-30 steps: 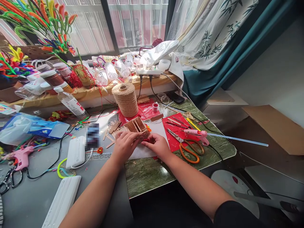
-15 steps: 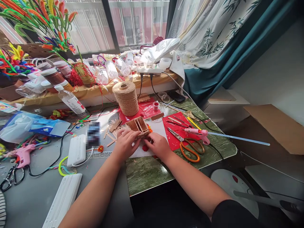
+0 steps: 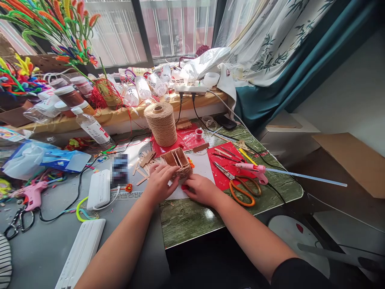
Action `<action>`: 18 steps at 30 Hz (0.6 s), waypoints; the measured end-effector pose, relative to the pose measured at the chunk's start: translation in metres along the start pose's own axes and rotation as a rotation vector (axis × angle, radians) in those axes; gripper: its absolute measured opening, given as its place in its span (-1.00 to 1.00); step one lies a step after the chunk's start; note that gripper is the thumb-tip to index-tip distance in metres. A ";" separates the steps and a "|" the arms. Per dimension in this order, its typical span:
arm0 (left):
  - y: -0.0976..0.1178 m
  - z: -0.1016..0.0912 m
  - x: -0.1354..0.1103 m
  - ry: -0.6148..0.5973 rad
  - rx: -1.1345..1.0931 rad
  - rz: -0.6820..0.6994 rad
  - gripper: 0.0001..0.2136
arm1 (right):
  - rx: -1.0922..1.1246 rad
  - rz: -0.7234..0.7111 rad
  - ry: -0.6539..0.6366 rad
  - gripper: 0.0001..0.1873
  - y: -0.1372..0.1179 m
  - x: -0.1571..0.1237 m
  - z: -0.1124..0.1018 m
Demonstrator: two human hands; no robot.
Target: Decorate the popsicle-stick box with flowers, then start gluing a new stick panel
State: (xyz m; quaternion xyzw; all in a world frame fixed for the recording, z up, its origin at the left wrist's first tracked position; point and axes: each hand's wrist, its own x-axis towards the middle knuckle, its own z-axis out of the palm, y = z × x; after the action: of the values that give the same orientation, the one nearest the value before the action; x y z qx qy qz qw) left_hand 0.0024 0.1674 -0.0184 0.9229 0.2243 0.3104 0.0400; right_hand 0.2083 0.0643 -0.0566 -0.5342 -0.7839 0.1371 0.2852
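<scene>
My left hand (image 3: 162, 180) is closed on a small brown box (image 3: 183, 172) with inner dividers and rough, twine-like sides. The box tilts above a white sheet (image 3: 198, 160), and an orange flower-like piece (image 3: 191, 163) shows at its right side. Below the box, my right hand (image 3: 200, 188) has its fingers closed at a small red piece (image 3: 184, 187). That piece is too small and covered to name. Just behind the box stands a big spool of twine (image 3: 161, 125).
Orange-handled scissors (image 3: 240, 186) and a pink glue gun (image 3: 254, 170) with a long glue stick lie at right. Craft sticks (image 3: 142, 168) are scattered at left, near a white power bank (image 3: 98, 188). A second pink glue gun (image 3: 31, 194) is farther left. Bottles (image 3: 93, 126) crowd the sill.
My right hand has come down off the box's edge to the small red piece. The box, still in my left hand, shows more of its twine-like front. The view has shifted slightly.
</scene>
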 end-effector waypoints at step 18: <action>-0.003 0.003 -0.001 0.028 0.002 0.033 -0.68 | -0.066 0.141 0.062 -0.82 -0.002 0.001 -0.002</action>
State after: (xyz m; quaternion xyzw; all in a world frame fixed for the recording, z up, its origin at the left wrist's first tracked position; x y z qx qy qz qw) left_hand 0.0020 0.1701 -0.0219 0.9220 0.2101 0.3238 0.0308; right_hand 0.2080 0.0640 -0.0539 -0.6014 -0.7390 0.1142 0.2812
